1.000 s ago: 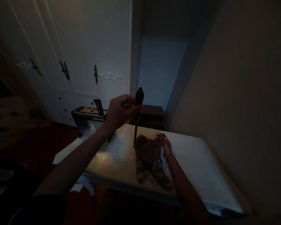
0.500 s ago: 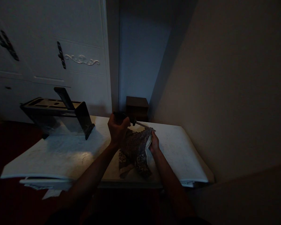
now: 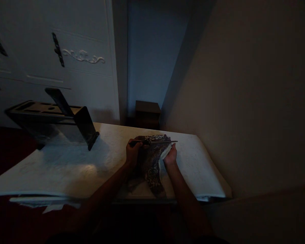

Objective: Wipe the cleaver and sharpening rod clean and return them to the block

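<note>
My left hand (image 3: pixel 133 152) is closed round the black handle of a knife (image 3: pixel 159 142). Its thin metal blade points to the right, above a brown patterned cloth (image 3: pixel 151 161) with a pale underside. My right hand (image 3: pixel 171 156) grips the cloth's right side, its fingertips close to the end of the blade. Part of the cloth hangs down toward the front edge of the white table (image 3: pixel 101 176). In the dim light I cannot tell whether the blade touches the cloth.
On the table's left stands a black knife block (image 3: pixel 53 125) with clear sides, one large black handle rising from its top. White cabinet doors (image 3: pixel 83 81) are behind it. A small brown box-shaped stand (image 3: pixel 147 107) sits beyond the table, and a wall (image 3: pixel 244 101) runs along the right.
My left hand has lowered the knife, and the blade, tilted before, now lies nearly level. The cloth has shifted and spread under it. The view has turned slightly to the right.
</note>
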Demonstrator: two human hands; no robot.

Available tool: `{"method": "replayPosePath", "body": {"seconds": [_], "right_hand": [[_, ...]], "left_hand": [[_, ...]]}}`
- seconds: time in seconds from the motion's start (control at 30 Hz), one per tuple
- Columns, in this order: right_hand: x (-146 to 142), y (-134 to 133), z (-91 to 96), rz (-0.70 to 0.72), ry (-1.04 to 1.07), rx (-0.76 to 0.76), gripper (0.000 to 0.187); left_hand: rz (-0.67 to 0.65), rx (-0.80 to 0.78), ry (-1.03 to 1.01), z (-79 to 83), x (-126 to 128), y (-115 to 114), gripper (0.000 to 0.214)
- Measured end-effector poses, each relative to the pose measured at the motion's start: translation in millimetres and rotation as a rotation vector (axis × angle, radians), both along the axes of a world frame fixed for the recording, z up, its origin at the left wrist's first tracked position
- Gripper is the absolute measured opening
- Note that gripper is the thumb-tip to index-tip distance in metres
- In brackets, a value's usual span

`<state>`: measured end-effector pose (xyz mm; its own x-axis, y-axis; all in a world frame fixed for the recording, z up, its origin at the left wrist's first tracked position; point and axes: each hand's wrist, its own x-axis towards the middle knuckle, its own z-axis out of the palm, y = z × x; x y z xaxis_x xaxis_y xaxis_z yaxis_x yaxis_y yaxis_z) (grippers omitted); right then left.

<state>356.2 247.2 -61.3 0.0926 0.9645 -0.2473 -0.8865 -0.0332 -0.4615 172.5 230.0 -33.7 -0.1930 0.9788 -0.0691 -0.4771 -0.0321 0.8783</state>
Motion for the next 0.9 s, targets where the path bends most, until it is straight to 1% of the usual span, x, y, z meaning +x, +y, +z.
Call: {"method": "replayPosePath", "body": {"seconds": [0.07, 0.1, 0.17, 0.23, 0.33, 0.4, 0.43, 0.5, 0.6, 0.67, 0.73, 0.8, 0.9], "right_hand": [[0, -3, 2.3, -0.032, 0.047, -0.010, 0.063], [-1, -5, 4.3, -0.035, 0.056, 0.002, 0.065], [-3, -8, 9.4, -0.025, 0.053, 0.045, 0.065], [-5, -10, 14.6, -0.012, 0.045, 0.087, 0.063], [-9, -12, 20.2, -0.021, 0.047, 0.112, 0.053], [-11, -12, 22.2, -0.043, 0.043, 0.111, 0.044], [-12, -12, 23.0, -0.054, 0.036, 0.103, 0.040], [-15, -13, 23.8, -0.065, 0.025, 0.073, 0.034], [-18, -13, 22.8, -0.077, 0.011, 0.034, 0.028], [-19, -13, 20.1, -0.089, -0.013, 0.036, 0.027], [-18, -13, 16.4, -0.090, -0.041, 0.036, 0.029], [-17, -12, 13.2, -0.096, -0.056, 0.015, 0.032], [-15, -12, 12.7, -0.185, -0.066, -0.048, 0.031]], "left_hand": [[-0.141, -0.041, 0.020, -1.3, 2, 2, 0.031], [-0.212, -0.056, 0.075, -0.9, 2, 3, 0.032], [-0.330, -0.051, 0.284, 1.4, 0, 9, 0.033], [-0.411, 0.007, 0.553, 5.3, -4, 16, 0.031], [-0.464, 0.172, 0.884, 11.6, -9, 27, 0.025], [-0.450, 0.269, 1.013, 14.0, -9, 31, 0.022], [-0.443, 0.300, 1.043, 14.4, -8, 32, 0.021], [-0.478, 0.298, 1.006, 13.8, -6, 33, 0.024], [-0.633, 0.148, 0.763, 12.2, -3, 35, 0.033], [-0.727, 0.065, 0.647, 12.2, -2, 38, 0.037], [-0.786, 0.063, 0.632, 13.3, -2, 42, 0.039], [-0.829, 0.079, 0.661, 14.2, -2, 46, 0.040], [-0.882, 0.063, 0.750, 12.0, -1, 50, 0.042]]}}
